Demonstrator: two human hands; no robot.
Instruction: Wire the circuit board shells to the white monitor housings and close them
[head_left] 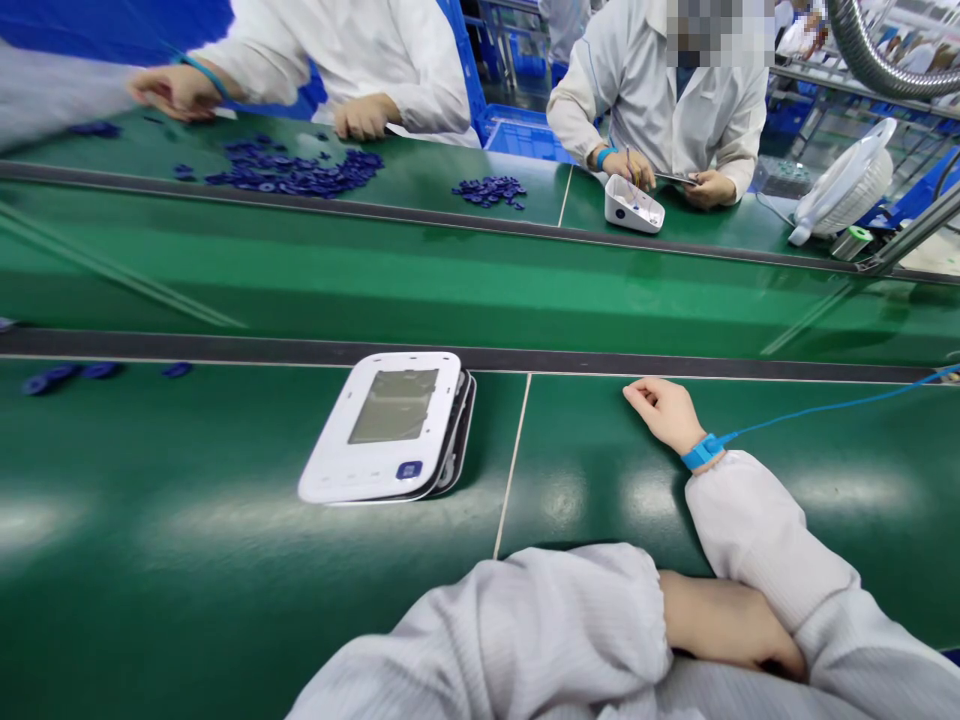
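Observation:
My right hand (667, 415) rests on the green bench (600, 500) with its fingers curled in and nothing visible in them. A blue wrist strap (703, 453) with a cord is around that wrist. Folded across my front, my left hand (731, 620) lies against my right forearm, its fingers mostly hidden. To the left of both hands, apart from them, a white device housing (330, 470) with a grey screen window and a dark blue button sits on top of another panel.
Small dark blue parts (101, 370) lie at the far left. Past the dark rail and a green conveyor strip (450, 270), two people in white coats work behind more blue parts (300, 170). One handles a white housing (634, 205). A white fan (847, 185) stands at the right.

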